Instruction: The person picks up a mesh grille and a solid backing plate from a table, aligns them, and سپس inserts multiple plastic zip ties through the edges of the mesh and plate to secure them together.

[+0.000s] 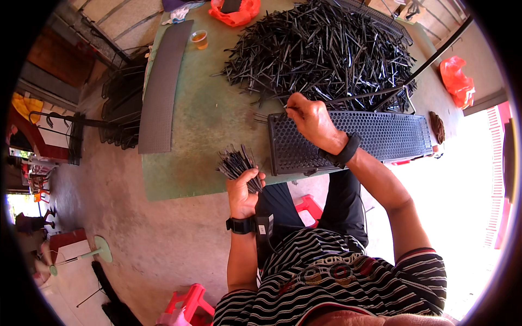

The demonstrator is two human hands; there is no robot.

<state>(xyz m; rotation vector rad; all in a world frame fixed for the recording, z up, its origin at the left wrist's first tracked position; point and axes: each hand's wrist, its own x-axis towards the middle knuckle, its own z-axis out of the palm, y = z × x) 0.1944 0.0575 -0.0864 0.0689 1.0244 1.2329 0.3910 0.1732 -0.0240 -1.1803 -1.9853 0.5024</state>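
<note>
My left hand (244,190) is closed around a bundle of thin black strips (237,162), held upright just off the table's front edge. My right hand (315,122) is over the left end of a long black perforated panel (380,133), its fingertips pinched together near the far left corner. Whatever is between those fingertips is too small to make out. A couple of thin strips (261,118) stick out past the panel's left edge, close to these fingers. Behind the panel lies a large heap of loose black strips (326,49).
A long grey perforated sheet (163,92) lies along the left side of the green table (201,119). A cup of amber liquid (199,39) stands beside it. A black rod (429,62) slants over the right side. Red plastic bags (457,81) and stools (190,304) are around.
</note>
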